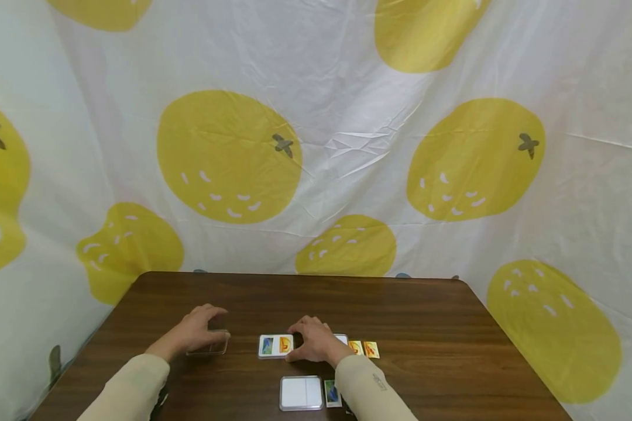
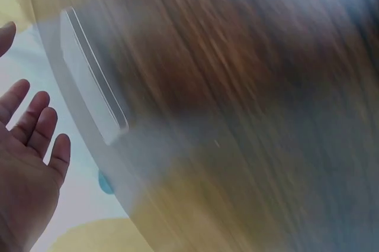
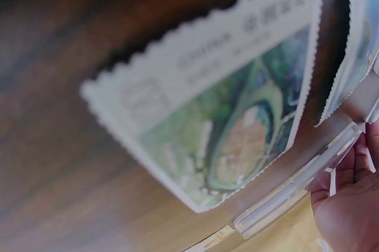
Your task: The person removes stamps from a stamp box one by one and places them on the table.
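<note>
In the head view my left hand (image 1: 202, 327) hovers with fingers spread and loosely bent above a clear plastic case piece (image 1: 218, 347) on the table. The left wrist view shows its fingers apart, holding nothing, near a flat clear case (image 2: 95, 80). My right hand (image 1: 315, 340) grips the right end of a clear stamp case (image 1: 275, 346), with thumb and fingers at its edges. Two stamps, one blue-green and one orange, lie in that case. In the right wrist view the right hand (image 3: 349, 204) is partly behind another clear case (image 3: 296, 187).
Right of my right hand lie a partly covered case (image 1: 342, 338) and two orange stamps (image 1: 371, 349). Nearer me is a white-backed case (image 1: 301, 393) beside a green-blue stamp (image 1: 332, 393). The brown table (image 1: 400, 310) meets a lemon-print curtain (image 1: 347, 175) behind.
</note>
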Tool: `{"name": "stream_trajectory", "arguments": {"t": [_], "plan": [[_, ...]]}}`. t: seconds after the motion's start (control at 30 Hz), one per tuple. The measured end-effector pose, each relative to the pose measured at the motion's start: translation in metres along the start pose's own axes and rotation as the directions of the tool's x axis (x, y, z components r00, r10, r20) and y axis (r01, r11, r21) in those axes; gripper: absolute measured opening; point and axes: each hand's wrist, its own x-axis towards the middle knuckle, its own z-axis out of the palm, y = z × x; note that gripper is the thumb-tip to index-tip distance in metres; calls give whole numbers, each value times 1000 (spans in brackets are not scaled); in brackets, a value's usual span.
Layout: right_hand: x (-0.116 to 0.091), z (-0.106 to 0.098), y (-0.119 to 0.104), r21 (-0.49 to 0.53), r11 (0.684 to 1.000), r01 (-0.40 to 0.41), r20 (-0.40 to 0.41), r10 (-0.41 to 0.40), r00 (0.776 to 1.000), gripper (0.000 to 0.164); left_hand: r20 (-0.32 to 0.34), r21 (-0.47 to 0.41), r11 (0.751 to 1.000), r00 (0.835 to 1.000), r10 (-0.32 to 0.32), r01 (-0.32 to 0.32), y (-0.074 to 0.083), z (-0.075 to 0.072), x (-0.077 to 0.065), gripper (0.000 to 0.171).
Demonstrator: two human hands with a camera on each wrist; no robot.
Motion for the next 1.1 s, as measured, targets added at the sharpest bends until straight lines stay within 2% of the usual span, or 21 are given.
{"name": "stream_trajectory", "arguments": {"t": [0.27, 0.5, 0.73, 1.1], "plan": [[-2, 1, 0, -3, 1000, 9, -14, -9, 1000, 58, 7, -35, 999, 1000, -4, 4, 12, 11, 12, 50], [-1, 1, 1, -5, 1000, 11, -15, -11, 1000, 58, 16, -40, 999, 1000, 20, -19, 25, 22, 21, 46], [-2, 0, 0, 9, 1000, -4, -1, 4, 1000, 58, 23, -87, 996, 1000, -21, 23, 39, 31, 26, 44], [1, 1, 1, 11, 1000, -14, 5, 14, 1000, 58, 26, -117, 993, 1000, 7, -4, 44, 49, 34, 41]]}}
